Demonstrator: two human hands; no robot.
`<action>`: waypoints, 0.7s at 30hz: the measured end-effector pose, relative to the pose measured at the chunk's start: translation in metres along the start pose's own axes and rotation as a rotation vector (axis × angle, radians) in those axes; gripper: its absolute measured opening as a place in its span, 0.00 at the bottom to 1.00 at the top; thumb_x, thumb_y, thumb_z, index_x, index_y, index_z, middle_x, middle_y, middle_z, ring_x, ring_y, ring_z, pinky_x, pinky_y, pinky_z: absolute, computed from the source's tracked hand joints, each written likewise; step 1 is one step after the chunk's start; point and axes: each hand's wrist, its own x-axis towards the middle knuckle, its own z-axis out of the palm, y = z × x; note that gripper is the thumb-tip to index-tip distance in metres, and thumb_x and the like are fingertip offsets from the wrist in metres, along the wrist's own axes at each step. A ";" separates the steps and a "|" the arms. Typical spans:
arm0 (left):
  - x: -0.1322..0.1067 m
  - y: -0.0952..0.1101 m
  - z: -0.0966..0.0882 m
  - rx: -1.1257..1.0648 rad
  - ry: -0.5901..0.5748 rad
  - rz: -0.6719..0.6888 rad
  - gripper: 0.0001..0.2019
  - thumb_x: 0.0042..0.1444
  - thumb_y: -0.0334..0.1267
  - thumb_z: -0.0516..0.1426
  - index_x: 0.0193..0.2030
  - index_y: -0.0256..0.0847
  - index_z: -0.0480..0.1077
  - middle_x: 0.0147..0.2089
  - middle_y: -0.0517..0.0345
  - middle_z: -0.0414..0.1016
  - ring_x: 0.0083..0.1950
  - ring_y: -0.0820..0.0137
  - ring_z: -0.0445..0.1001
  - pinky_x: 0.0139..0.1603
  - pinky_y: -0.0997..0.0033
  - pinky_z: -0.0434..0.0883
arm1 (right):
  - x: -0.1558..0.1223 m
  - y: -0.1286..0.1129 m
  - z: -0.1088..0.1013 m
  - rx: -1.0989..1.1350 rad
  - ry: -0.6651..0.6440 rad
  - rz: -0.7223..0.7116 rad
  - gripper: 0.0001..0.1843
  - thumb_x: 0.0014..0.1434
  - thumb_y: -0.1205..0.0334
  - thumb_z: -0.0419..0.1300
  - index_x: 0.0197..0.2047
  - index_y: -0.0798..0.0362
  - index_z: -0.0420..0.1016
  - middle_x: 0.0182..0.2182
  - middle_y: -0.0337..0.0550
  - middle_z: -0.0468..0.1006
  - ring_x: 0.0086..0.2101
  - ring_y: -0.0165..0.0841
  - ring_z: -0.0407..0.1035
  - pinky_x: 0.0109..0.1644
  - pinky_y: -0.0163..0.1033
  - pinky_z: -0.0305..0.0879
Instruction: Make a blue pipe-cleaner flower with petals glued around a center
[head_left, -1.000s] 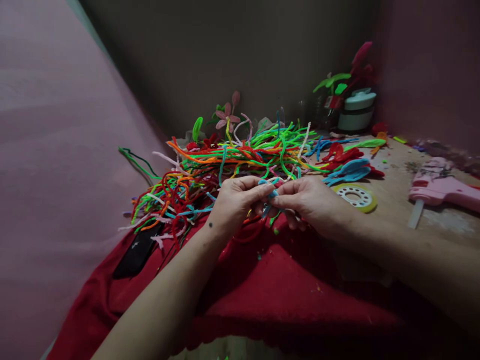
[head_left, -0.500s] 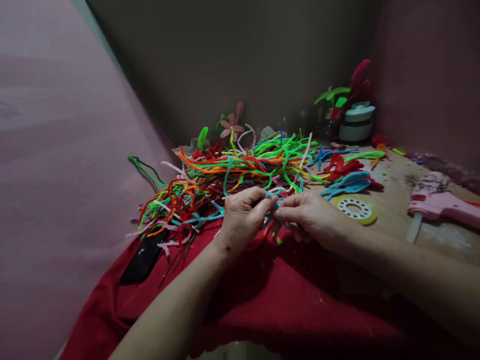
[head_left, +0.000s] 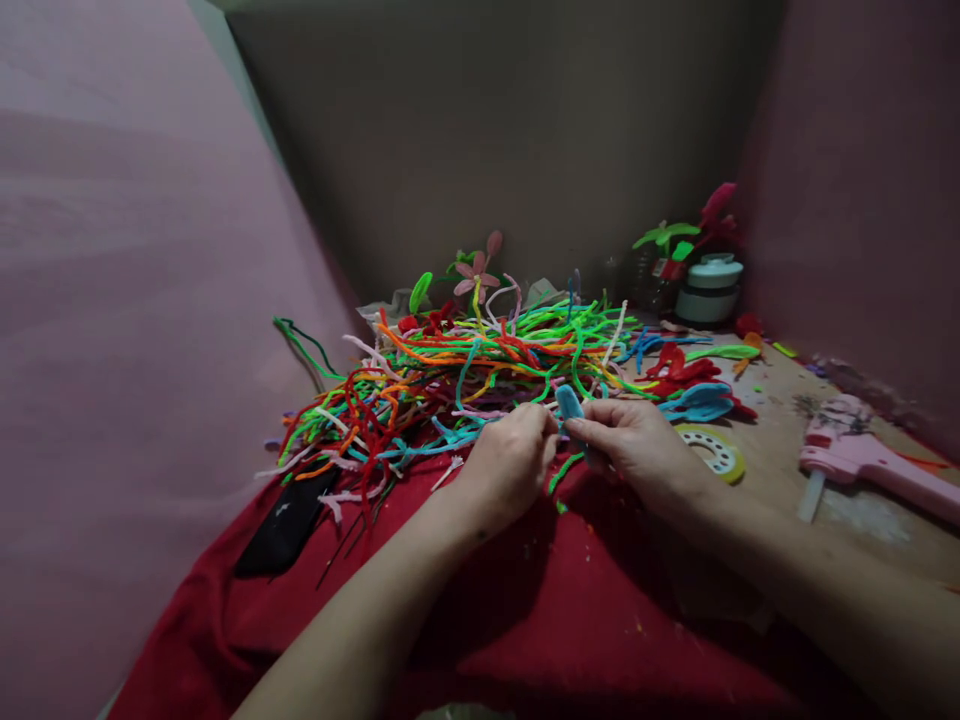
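A light-blue fuzzy pipe-cleaner petal (head_left: 569,402) stands upright between my hands, its rounded end up. My right hand (head_left: 637,440) pinches its lower part between thumb and forefinger. Close against the petal's left side, my left hand (head_left: 514,455) is closed with its fingers curled in; what it grips is hidden behind the knuckles. Just beyond both hands spreads a tangled heap of pipe cleaners (head_left: 517,345) in green, orange, red, pink and blue. Beneath my hands lies a red cloth (head_left: 540,600).
On the right are finished blue loops (head_left: 701,402), red loops (head_left: 679,365), a yellow-and-white tape roll (head_left: 731,460) and a pink glue gun (head_left: 844,445). A black phone (head_left: 281,525) lies at left. Behind stand a pink flower (head_left: 476,278) and a lidded jar (head_left: 709,290).
The blue petal now rises clearly above my right fingertips, where before it was mostly covered by both hands. My left hand has turned, knuckles up. The camera view has shifted slightly.
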 end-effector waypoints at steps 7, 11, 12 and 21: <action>-0.005 0.006 0.000 0.481 0.032 0.211 0.09 0.60 0.31 0.44 0.36 0.37 0.64 0.34 0.51 0.67 0.36 0.67 0.69 0.32 0.72 0.65 | 0.001 0.004 0.004 0.061 0.019 0.006 0.12 0.46 0.57 0.62 0.21 0.55 0.66 0.14 0.32 0.65 0.13 0.21 0.53 0.16 0.29 0.46; 0.000 0.002 0.001 0.271 0.101 0.031 0.07 0.58 0.30 0.46 0.34 0.38 0.64 0.35 0.52 0.68 0.34 0.68 0.68 0.32 0.72 0.65 | 0.005 0.006 0.005 0.165 0.040 0.052 0.14 0.47 0.53 0.62 0.23 0.55 0.66 0.14 0.33 0.68 0.10 0.21 0.52 0.13 0.29 0.47; 0.002 -0.001 0.001 0.154 0.143 -0.044 0.07 0.57 0.30 0.47 0.33 0.39 0.64 0.34 0.54 0.68 0.34 0.69 0.67 0.33 0.72 0.65 | 0.006 0.005 0.005 0.211 0.054 0.049 0.14 0.47 0.53 0.63 0.24 0.55 0.66 0.15 0.34 0.69 0.10 0.21 0.53 0.13 0.30 0.48; 0.011 0.012 0.006 -1.177 0.018 -0.404 0.08 0.50 0.36 0.58 0.35 0.34 0.70 0.32 0.59 0.72 0.31 0.76 0.68 0.35 0.76 0.65 | 0.008 -0.008 0.004 0.518 0.064 0.104 0.14 0.39 0.60 0.70 0.28 0.55 0.72 0.19 0.32 0.70 0.18 0.22 0.61 0.20 0.29 0.56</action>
